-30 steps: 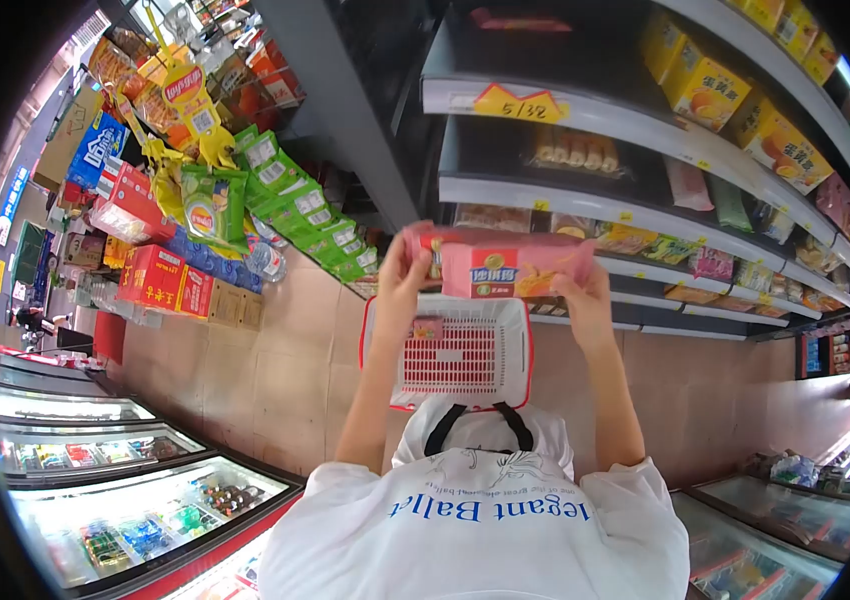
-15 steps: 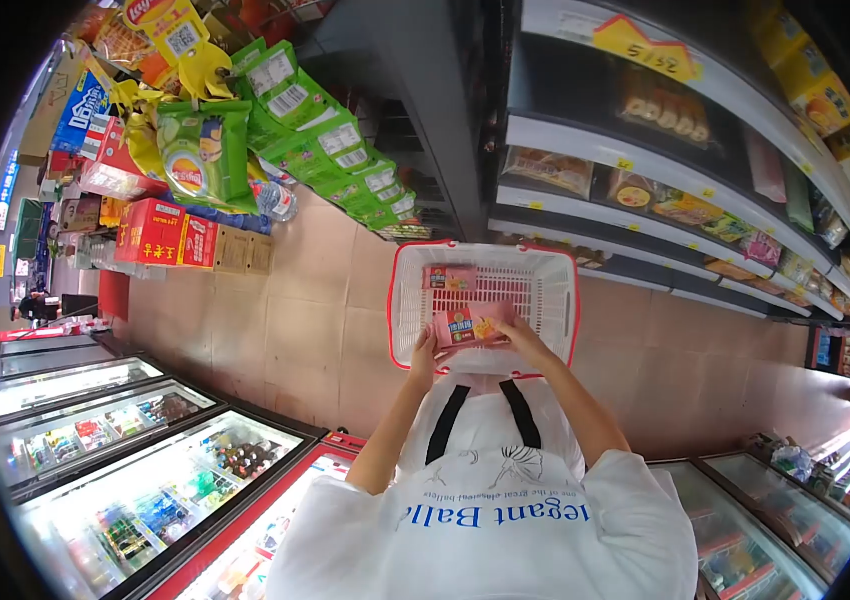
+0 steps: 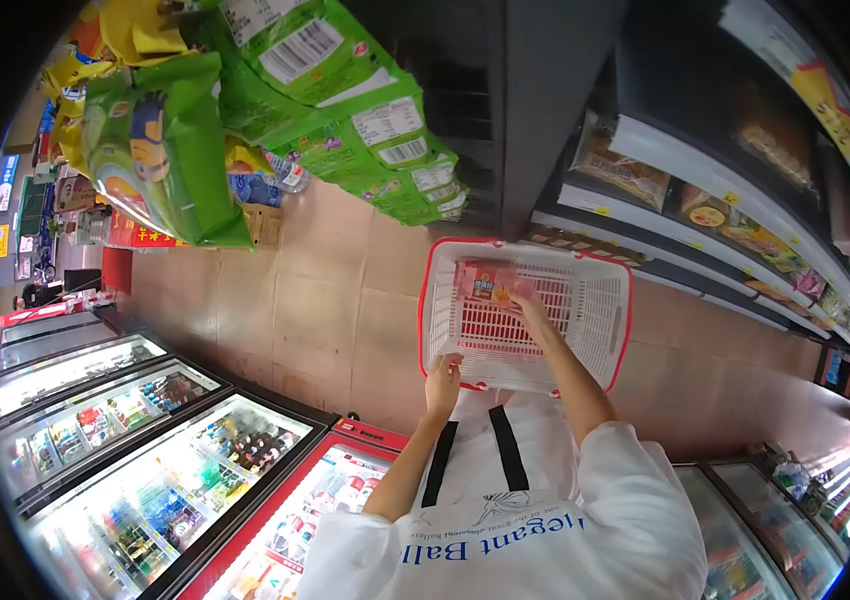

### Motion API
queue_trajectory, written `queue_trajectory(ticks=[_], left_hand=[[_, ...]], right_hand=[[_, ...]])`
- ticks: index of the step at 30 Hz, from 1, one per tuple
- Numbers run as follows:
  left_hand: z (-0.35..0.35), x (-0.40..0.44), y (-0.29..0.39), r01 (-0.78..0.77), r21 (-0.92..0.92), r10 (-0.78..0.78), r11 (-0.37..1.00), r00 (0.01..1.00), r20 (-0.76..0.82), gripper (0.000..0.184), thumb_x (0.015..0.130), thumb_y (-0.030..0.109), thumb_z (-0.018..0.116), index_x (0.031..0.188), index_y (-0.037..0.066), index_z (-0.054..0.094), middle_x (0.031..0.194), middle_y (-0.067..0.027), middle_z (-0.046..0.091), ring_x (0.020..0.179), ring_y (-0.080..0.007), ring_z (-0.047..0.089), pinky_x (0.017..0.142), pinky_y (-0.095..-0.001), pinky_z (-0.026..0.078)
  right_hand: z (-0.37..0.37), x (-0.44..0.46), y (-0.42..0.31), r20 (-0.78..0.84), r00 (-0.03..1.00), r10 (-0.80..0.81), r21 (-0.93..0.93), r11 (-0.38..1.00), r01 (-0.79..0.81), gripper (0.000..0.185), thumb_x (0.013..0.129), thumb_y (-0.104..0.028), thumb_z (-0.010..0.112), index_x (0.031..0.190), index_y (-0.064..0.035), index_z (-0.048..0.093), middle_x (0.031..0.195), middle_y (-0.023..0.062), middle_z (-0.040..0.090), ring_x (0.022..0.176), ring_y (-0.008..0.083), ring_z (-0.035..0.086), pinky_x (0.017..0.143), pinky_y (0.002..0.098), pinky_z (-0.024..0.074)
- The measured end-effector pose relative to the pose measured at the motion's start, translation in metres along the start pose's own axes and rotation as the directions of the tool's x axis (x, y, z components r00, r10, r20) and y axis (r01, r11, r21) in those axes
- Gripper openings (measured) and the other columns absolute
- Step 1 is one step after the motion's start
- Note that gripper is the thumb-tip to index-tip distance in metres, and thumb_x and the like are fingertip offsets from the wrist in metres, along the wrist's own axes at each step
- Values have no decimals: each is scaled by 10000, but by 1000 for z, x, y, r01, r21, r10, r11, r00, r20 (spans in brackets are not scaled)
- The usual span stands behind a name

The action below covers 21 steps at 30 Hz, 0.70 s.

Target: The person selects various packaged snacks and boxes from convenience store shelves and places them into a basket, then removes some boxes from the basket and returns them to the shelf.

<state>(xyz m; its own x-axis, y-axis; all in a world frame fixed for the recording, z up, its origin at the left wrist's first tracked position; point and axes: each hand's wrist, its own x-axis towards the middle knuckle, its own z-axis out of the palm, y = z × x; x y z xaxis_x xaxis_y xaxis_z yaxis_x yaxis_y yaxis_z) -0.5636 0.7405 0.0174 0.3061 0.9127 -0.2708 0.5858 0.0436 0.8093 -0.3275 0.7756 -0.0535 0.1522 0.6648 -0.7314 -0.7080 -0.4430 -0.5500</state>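
Note:
A white shopping basket (image 3: 600, 355) with a red rim stands in front of my body. Over its far left part my right hand (image 3: 520, 298) is closed on a pink food packet (image 3: 485, 283), which is slightly blurred. Another pink packet in the basket cannot be told apart from it here. My left hand (image 3: 443, 374) is by the basket's near left corner. Its fingers are curled together, and no item shows in them.
Green snack bags (image 3: 365, 130) hang at the upper left, close to the basket. A shelf unit (image 3: 685, 170) with packaged food rises at the right. Lit freezers (image 3: 185, 490) line the lower left, and another freezer (image 3: 745, 540) stands at the lower right. Tiled floor (image 3: 320, 290) surrounds the basket.
My right hand has moved the pink packet away from me, deeper into the basket. My left hand has let go of the packet. The view has shifted; the snack bags appear larger.

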Motion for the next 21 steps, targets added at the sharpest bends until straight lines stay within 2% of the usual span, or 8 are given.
queue_trajectory(ticks=[5, 7, 9, 11, 12, 16, 18, 21], left_hand=[[-21, -8, 10, -91, 135, 110, 987, 984, -138, 155, 748, -40, 503, 870, 34, 562, 846, -87, 548, 773, -247, 532, 614, -308, 461], [-25, -11, 8, -10, 109, 22, 994, 994, -109, 180, 742, -40, 508, 898, 37, 553, 888, -95, 537, 844, -260, 497, 691, -326, 441], [-28, -12, 10, 60, 321, 23, 945, 968, -251, 264, 739, -39, 508, 991, 40, 519, 936, -115, 516, 888, -271, 471, 766, -350, 406], [-23, -13, 4, 150, 229, -55, 962, 925, -377, 327, 745, -33, 503, 1062, 43, 485, 964, -121, 508, 933, -278, 451, 810, -365, 384], [-19, -14, -1, 222, 127, -132, 967, 859, -495, 392, 751, -28, 498, 1133, 47, 451, 992, -127, 499, 978, -284, 431, 853, -379, 361], [-18, -11, -17, 104, 256, -7, 961, 934, -357, 454, 791, -14, 454, 1234, 47, 378, 1045, -141, 508, 931, -265, 485, 812, -368, 408], [-18, -10, -11, 386, -246, -428, 889, 892, -147, 451, 852, 22, 378, 1295, 77, 313, 1098, -153, 507, 841, -215, 551, 712, -307, 477], [-15, -11, -23, 293, -232, -336, 927, 926, -172, 439, 868, 25, 342, 1301, 86, 303, 1107, -160, 510, 734, -178, 575, 597, -265, 500]], right_hand=[[-2, 53, 29, -36, 995, -91, 135, 986, 95, 354, 784, -78, 601, 1071, -106, 395, 1062, 91, 499, 1002, 250, 519, 832, 403, 466], [6, 58, 29, -97, 986, -139, 84, 986, 147, 450, 764, -87, 628, 1117, -92, 349, 1103, 104, 467, 1030, 253, 501, 848, 408, 459], [12, 64, 33, -157, 970, -184, 24, 981, 190, 549, 744, -96, 655, 1163, -79, 302, 1144, 118, 435, 1059, 255, 482, 864, 414, 453], [11, 73, 37, -217, 943, -254, -122, 965, 232, 722, 709, -163, 703, 1213, -37, 200, 1215, 143, 362, 1091, 262, 455, 906, 430, 427], [14, 76, 40, -254, 909, -330, -141, 943, 302, 675, 684, -190, 727, 1168, 2, 297, 1110, 164, 474, 979, 280, 528, 796, 356, 485], [-3, 101, 49, -189, 860, -474, -623, 735, 268, 622, 687, -287, 720, 1104, 25, 378, 1037, 189, 526, 971, 278, 538, 750, 347, 473], [-45, 159, 92, -129, 863, -488, -841, 515, 165, 646, 676, -405, 697, 1055, 43, 426, 993, 194, 562, 957, 260, 553, 727, 344, 456], [-44, 167, 93, -113, 884, -454, -740, 632, 230, 443, 733, -340, 657, 917, 6, 453, 842, 126, 540, 829, 202, 544, 684, 302, 444]])
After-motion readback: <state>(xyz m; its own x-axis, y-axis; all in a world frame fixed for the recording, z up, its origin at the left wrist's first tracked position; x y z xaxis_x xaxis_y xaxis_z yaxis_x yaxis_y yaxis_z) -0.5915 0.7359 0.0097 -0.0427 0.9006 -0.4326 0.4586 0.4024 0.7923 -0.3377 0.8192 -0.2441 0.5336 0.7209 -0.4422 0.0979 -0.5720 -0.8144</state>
